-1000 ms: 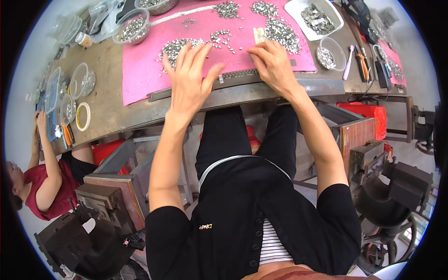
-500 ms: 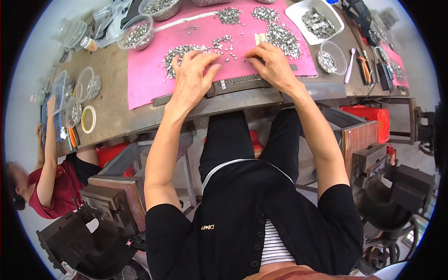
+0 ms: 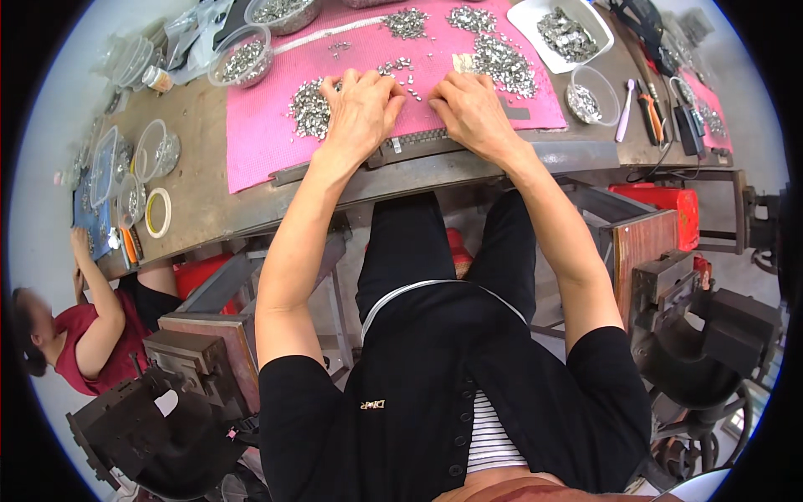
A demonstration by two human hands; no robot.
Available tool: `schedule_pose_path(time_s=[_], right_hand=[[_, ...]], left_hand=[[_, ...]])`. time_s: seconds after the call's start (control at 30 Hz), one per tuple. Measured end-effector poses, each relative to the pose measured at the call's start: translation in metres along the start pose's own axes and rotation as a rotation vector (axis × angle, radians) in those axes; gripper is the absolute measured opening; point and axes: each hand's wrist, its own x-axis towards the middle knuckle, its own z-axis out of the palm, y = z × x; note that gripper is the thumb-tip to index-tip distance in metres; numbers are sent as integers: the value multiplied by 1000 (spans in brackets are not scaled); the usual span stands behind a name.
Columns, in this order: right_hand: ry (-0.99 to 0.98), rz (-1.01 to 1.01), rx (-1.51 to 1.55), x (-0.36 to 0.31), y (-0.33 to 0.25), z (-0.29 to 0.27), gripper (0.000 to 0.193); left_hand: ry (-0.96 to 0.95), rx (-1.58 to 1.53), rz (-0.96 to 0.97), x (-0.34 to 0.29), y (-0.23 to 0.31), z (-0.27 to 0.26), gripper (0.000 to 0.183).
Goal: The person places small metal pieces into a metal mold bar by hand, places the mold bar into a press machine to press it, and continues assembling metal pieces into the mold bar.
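My left hand (image 3: 361,113) is over the right edge of a heap of small silver metal pieces (image 3: 309,110) on a pink mat (image 3: 259,138). Its fingers are curled, with the thumb close to the forefinger; anything between them is too small to make out. Across from it, my right hand (image 3: 473,113) has bent fingers drawn together in a pinch, and their tips are partly hidden. Below and between both hands lies a dark slotted metal strip (image 3: 422,142) along the bench edge, with one bright piece (image 3: 396,145) on it. A few loose pieces (image 3: 411,81) lie between the hands.
More metal pieces form a heap (image 3: 510,67) beyond my right hand. A white tray (image 3: 604,42), a round tub (image 3: 615,100), pliers (image 3: 648,113) and a toothbrush (image 3: 625,113) are at right. Clear tubs (image 3: 242,58) stand at left, where another person (image 3: 92,335) sits.
My left hand has moved slightly right and up, its thumb nearer the forefinger. My right hand has shifted a little left, fingers more curled. The other person's arm has come down.
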Motion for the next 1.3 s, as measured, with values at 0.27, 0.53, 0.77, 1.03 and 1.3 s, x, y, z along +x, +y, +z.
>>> schedule_pose_path(time_s=[0.27,0.53,0.77,1.03,1.3], right_hand=[[25,22,194,-26,-26,-7,6],[28,19,194,-17,-16,-7,6],[-29,183,84,15,1,16,18],[-72,193,2,14,0,14,21],[39,66,236,-26,-18,-11,8]], left_hand=[[38,11,-21,-2,-3,-2,9],[16,50,-7,1,-7,-2,9],[95,-94,47,-14,14,-13,10],[110,-161,32,-34,45,-12,13],[148,-228,26,-36,43,-7,10]])
